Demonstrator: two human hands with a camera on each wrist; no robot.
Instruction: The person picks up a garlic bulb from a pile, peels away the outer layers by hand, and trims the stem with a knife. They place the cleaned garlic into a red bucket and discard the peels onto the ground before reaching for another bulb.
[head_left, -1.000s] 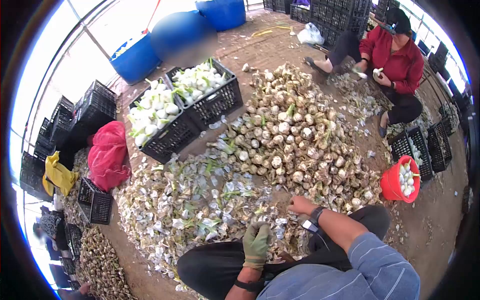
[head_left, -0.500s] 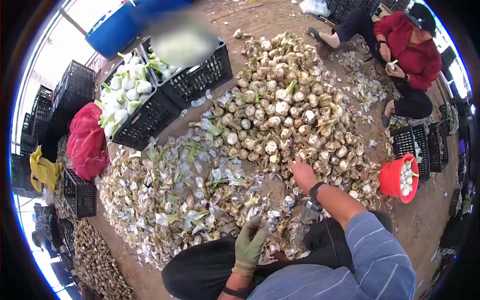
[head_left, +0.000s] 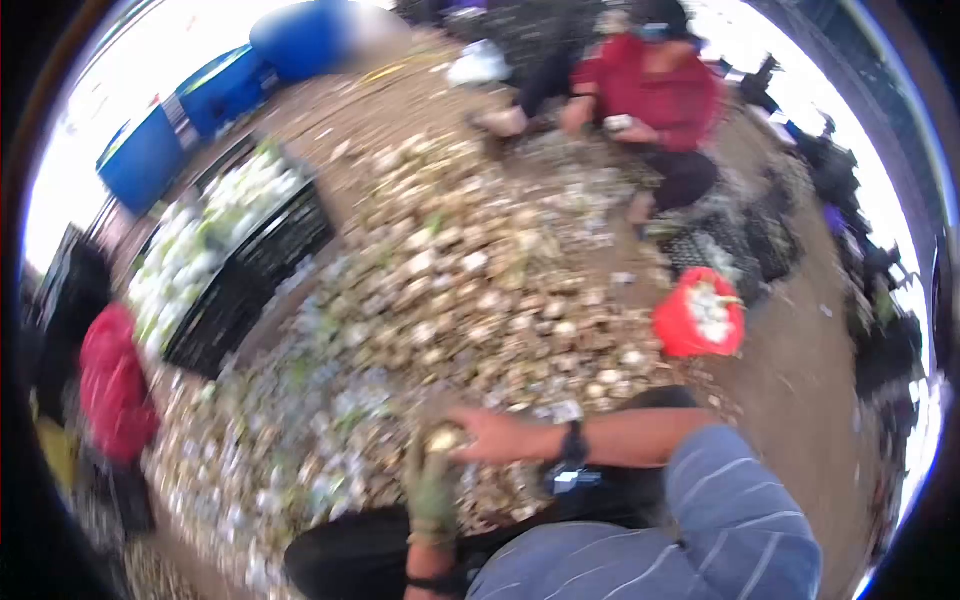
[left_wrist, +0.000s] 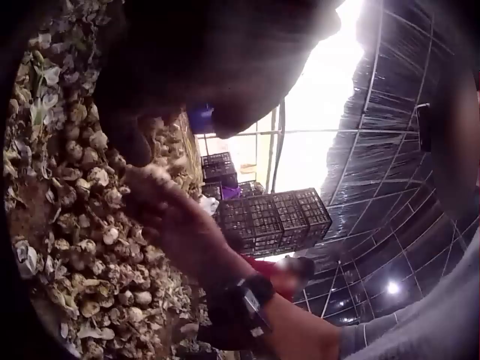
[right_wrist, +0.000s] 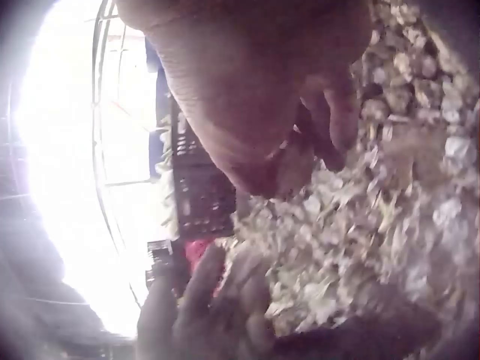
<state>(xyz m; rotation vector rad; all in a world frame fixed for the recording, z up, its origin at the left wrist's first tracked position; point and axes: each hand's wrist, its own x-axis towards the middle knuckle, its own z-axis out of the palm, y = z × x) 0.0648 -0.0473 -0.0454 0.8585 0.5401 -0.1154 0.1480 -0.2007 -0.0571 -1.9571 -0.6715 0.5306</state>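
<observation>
Here, right grip (head_left: 488,436) holds bulb (head_left: 447,439) near left grip (head_left: 432,492).

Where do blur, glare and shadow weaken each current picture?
Head view: blur smears the garlic pile, dark corners frame the picture; left wrist view: the left hand is nearly black against white glare; right wrist view: glare bleaches much of the left side, the right hand is shaded, the garlic skins look soft.

Right of the tan-and-cream garlic heap (head_left: 480,280) stands a red bucket (head_left: 677,325); left of it, black crates (head_left: 258,285) hold white-and-green bulbs (head_left: 195,250); before it are a green glove (head_left: 432,490) and a blue-grey, pale-striped shirt (head_left: 730,500).
</observation>
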